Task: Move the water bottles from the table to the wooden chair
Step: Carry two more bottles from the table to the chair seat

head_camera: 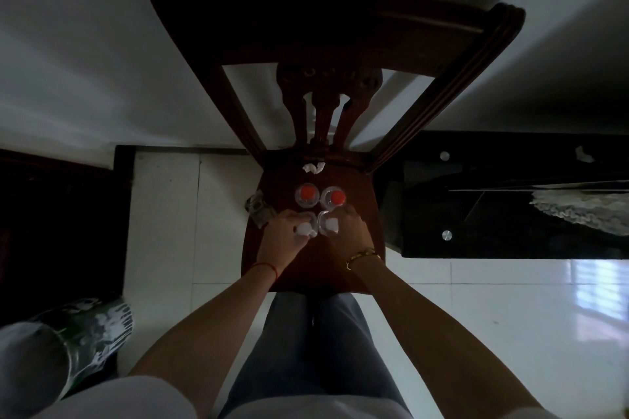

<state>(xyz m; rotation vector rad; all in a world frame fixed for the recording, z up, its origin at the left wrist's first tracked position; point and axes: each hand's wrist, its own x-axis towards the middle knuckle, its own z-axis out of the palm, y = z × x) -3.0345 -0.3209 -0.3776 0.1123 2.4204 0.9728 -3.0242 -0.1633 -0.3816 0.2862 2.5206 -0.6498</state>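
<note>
Head view: both hands [320,231] each grasping a white-capped bottle [305,230] on chair seat [366,214].

A dark brown wooden chair [360,211] is carrying four clear plastic water bottles: two red-capped ones [307,194] [334,198] are standing side by side, two white-capped ones [305,230] [329,225] just in front of them. A crumpled white paper scrap [313,167] is lying near the backrest.

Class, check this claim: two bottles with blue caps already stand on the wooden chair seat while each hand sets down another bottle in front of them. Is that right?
Not quite. In the head view the two caps are red, not blue. The rest holds: those bottles stand on the wooden chair seat, and the left hand and right hand each hold another bottle nearer the person.
</note>
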